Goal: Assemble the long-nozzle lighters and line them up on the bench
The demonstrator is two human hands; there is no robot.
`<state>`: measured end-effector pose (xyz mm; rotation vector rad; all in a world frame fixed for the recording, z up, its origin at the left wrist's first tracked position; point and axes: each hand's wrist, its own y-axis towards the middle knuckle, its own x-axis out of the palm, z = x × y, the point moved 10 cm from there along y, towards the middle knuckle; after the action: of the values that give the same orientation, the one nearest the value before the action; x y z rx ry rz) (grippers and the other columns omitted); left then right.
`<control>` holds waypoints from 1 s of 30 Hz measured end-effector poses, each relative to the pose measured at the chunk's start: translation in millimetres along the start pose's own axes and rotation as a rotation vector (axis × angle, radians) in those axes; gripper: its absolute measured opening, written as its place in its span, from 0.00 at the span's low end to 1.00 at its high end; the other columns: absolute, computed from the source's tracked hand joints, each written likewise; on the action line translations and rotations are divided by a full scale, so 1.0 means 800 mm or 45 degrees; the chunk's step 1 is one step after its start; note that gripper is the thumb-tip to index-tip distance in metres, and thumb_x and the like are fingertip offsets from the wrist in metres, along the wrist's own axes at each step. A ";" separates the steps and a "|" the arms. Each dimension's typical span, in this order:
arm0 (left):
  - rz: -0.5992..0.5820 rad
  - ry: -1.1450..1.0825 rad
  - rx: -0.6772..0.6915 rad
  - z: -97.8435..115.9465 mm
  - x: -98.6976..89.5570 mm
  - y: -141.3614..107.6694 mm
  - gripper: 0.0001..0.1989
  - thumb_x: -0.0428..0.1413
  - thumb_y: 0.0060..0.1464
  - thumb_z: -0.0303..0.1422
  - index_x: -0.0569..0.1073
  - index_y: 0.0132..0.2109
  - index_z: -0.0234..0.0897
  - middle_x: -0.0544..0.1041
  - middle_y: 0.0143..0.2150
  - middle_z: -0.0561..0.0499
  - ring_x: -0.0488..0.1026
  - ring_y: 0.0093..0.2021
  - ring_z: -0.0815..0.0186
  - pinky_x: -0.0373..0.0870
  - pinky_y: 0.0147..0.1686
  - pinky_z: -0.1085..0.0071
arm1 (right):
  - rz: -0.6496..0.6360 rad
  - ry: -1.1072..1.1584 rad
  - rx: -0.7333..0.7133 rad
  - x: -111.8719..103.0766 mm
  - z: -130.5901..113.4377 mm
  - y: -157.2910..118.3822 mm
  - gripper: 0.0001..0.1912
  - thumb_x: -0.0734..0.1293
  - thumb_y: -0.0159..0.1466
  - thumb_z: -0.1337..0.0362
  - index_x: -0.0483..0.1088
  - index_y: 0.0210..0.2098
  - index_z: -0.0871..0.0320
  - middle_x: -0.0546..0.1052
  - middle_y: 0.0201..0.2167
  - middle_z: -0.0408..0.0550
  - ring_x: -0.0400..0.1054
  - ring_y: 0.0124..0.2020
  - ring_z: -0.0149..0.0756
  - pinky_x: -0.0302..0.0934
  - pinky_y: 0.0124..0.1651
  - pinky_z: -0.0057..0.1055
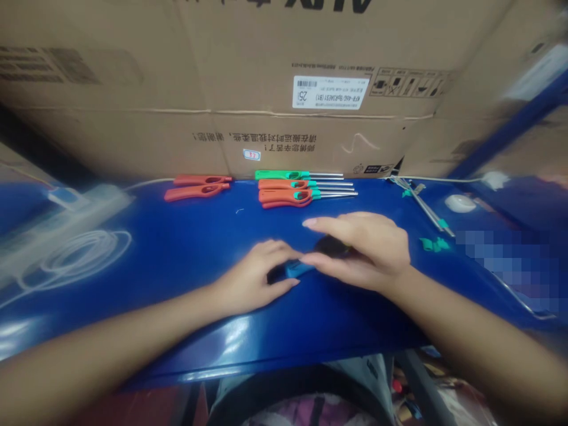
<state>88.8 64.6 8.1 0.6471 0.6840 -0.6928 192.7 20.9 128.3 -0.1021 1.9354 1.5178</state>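
My left hand [261,275] is closed around a small blue piece [298,269] with a dark part beside it, low over the blue table. Most of the blue piece is hidden by fingers, so its kind does not show. Just right of it, my right hand [368,245] curls around a dark rounded object [331,246], also largely covered. The right thumb tip meets the left fingertips at the blue piece. Beyond my hands lie orange lighters [288,197] with metal tubes and a green lighter [277,175], side by side, tubes pointing right.
Orange lighter handles [197,190] without tubes lie at the back left. Loose metal tubes [428,210] and green bits [435,244] are at the right, near a white oval object [460,203]. A power strip [89,213] with white cable stands left. A cardboard wall [155,118] closes the back.
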 end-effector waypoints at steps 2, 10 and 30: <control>-0.004 0.007 -0.003 0.000 0.000 -0.001 0.14 0.60 0.62 0.34 0.73 0.54 0.40 0.77 0.53 0.47 0.72 0.55 0.57 0.67 0.58 0.56 | -0.056 0.081 0.029 0.003 0.003 0.001 0.17 0.64 0.71 0.64 0.70 0.58 0.59 0.83 0.35 0.46 0.76 0.29 0.29 0.70 0.38 0.25; 0.021 0.040 0.003 -0.001 -0.001 -0.002 0.16 0.60 0.62 0.35 0.72 0.56 0.41 0.77 0.54 0.47 0.72 0.57 0.57 0.66 0.58 0.58 | -0.078 -0.036 0.079 0.000 0.006 0.003 0.13 0.69 0.68 0.62 0.75 0.51 0.57 0.81 0.30 0.43 0.75 0.28 0.29 0.70 0.37 0.25; 0.036 0.054 0.013 -0.002 -0.001 -0.002 0.16 0.61 0.61 0.34 0.72 0.56 0.41 0.77 0.54 0.47 0.72 0.56 0.56 0.65 0.59 0.56 | -0.141 0.341 0.220 0.016 0.019 0.003 0.15 0.64 0.70 0.68 0.72 0.56 0.57 0.81 0.40 0.49 0.76 0.36 0.32 0.72 0.38 0.28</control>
<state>86.6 64.7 7.1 0.6816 0.7095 -0.6582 188.4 39.1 122.3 -0.3459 2.2230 1.3123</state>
